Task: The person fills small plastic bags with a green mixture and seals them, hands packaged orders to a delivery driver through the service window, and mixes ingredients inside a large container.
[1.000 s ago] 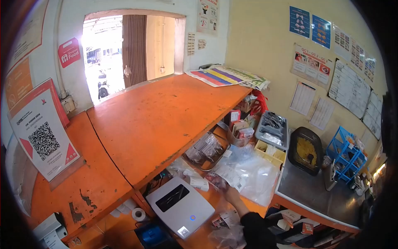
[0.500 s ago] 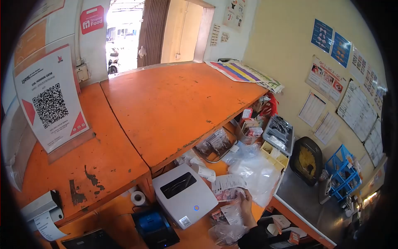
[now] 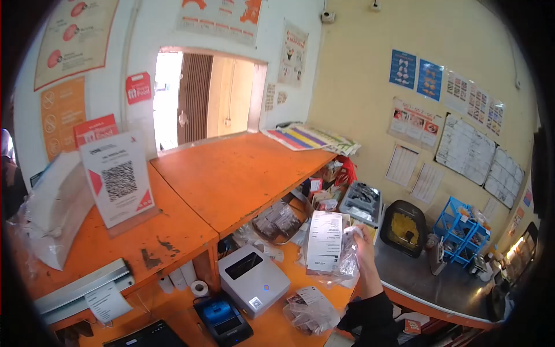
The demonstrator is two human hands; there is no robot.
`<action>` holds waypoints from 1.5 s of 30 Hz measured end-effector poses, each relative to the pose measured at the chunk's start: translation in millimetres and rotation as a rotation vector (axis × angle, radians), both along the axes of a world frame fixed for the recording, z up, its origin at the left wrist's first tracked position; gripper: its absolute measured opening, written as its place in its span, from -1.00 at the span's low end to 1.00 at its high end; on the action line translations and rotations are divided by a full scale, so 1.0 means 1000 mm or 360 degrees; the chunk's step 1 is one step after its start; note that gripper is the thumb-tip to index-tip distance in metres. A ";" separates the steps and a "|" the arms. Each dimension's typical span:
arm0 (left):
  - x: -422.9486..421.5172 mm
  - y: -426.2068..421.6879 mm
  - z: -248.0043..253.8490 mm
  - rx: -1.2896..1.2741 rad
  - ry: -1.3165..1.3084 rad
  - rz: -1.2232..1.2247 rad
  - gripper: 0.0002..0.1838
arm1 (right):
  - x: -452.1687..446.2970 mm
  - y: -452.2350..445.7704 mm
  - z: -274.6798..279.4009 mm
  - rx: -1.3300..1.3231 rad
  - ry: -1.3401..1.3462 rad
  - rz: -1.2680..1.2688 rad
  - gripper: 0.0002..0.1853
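My right hand (image 3: 365, 250) is closed on the gathered top of a clear plastic bag (image 3: 348, 261), raised above the lower orange shelf. A white printed receipt (image 3: 325, 242) lies against the bag and faces me. What the bag contains is mostly hidden behind the receipt. Below and to the left of my hand, another clear bag with a slip of paper (image 3: 312, 309) rests on the shelf. A grey box-shaped device (image 3: 254, 279) with a dark window stands left of the bags. My left hand does not show.
The orange counter (image 3: 231, 173) carries a QR code stand (image 3: 118, 179) at its left. A blue and black device (image 3: 222, 318) sits by the grey one. On the right are a grey cutlery tray (image 3: 361, 202), a black tub (image 3: 403, 228) and a blue rack (image 3: 461, 234).
My right hand has lifted the bag and receipt off the lower shelf, up and toward the right. The camera view has tilted upward, showing more wall.
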State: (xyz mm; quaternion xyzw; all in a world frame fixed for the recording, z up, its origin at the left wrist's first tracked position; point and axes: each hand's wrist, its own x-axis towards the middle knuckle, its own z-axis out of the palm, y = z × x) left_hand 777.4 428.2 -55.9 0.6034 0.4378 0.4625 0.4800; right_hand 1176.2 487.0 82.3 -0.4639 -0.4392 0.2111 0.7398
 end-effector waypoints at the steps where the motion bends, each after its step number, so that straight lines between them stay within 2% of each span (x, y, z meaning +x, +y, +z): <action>1: -0.007 -0.007 0.004 0.0005 -0.0028 -0.0014 -0.51 | -0.015 -0.008 0.020 0.0055 -0.0012 0.0053 -0.93; 5: -0.047 -0.047 0.014 0.0012 -0.0157 -0.0048 -0.50 | -0.090 -0.046 0.090 0.0047 0.0068 0.0415 -0.92; 9: -0.129 -0.106 0.022 0.0039 -0.0262 -0.0001 -0.50 | -0.196 -0.082 0.148 0.0083 -0.0104 0.0556 -0.93; 11: -0.183 -0.140 0.020 0.0054 -0.0295 0.0061 -0.49 | -0.260 -0.091 0.167 0.0152 -0.0029 0.0263 -0.81; 13: -0.248 -0.178 0.023 0.0076 -0.0299 0.0179 -0.49 | -0.308 -0.083 0.177 0.0088 0.0222 0.0800 -0.75; 14: -0.283 -0.200 0.025 0.0098 -0.0295 0.0285 -0.49 | -0.321 -0.046 0.180 0.0077 0.0181 0.1123 -0.74; 16: -0.350 -0.236 0.035 0.0142 -0.0275 0.0486 -0.49 | -0.418 -0.015 0.187 0.0162 0.0188 0.1546 -0.76; 18: -0.407 -0.273 0.045 0.0192 -0.0273 0.0718 -0.48 | -0.527 -0.061 0.218 0.0315 0.0305 0.1680 -0.83; 21: -0.476 -0.323 0.062 0.0258 -0.0273 0.1031 -0.48 | -0.637 -0.047 0.220 0.0143 -0.0016 0.1305 -0.86; 22: -0.496 -0.338 0.066 0.0285 -0.0277 0.1135 -0.48 | -0.666 -0.034 0.217 0.0361 -0.0425 0.1199 -0.85; 24: -0.530 -0.366 0.073 0.0309 -0.0275 0.1329 -0.47 | -0.725 0.001 0.206 0.0575 -0.0771 0.1133 -0.86; 25: -0.543 -0.377 0.075 0.0323 -0.0276 0.1410 -0.47 | -0.755 0.012 0.205 0.0581 -0.0714 0.1199 -0.87; 27: -0.565 -0.394 0.074 0.0348 -0.0296 0.1537 -0.47 | -0.813 -0.002 0.198 0.0339 0.0129 0.1535 -0.86; 30: -0.589 -0.414 0.072 0.0361 -0.0324 0.1677 -0.46 | -0.880 0.015 0.177 0.0251 0.0207 0.1511 -0.85; 33: -0.600 -0.420 0.065 0.0333 -0.0351 0.1765 -0.46 | -0.914 0.037 0.157 0.0085 -0.0101 0.1621 -0.80; 34: -0.604 -0.419 0.064 0.0330 -0.0359 0.1769 -0.46 | -0.923 0.043 0.150 0.0100 -0.0231 0.1499 -0.82; 37: -0.608 -0.407 0.059 0.0317 -0.0385 0.1733 -0.45 | -0.935 0.053 0.133 0.0056 -0.0134 0.1419 -0.82; 40: -0.607 -0.385 0.057 0.0314 -0.0404 0.1626 -0.45 | -0.931 0.051 0.134 0.0019 -0.0035 0.1564 -0.79; 43: -0.594 -0.355 0.053 0.0289 -0.0426 0.1457 -0.44 | -0.929 0.063 0.135 0.0058 -0.0176 0.1622 -0.75; 44: -0.585 -0.341 0.051 0.0267 -0.0426 0.1377 -0.44 | -0.911 0.029 0.152 0.0070 -0.0250 0.1765 -0.64; 45: -0.575 -0.323 0.049 0.0237 -0.0434 0.1264 -0.44 | -0.893 0.016 0.161 0.0008 -0.0498 0.1615 -0.52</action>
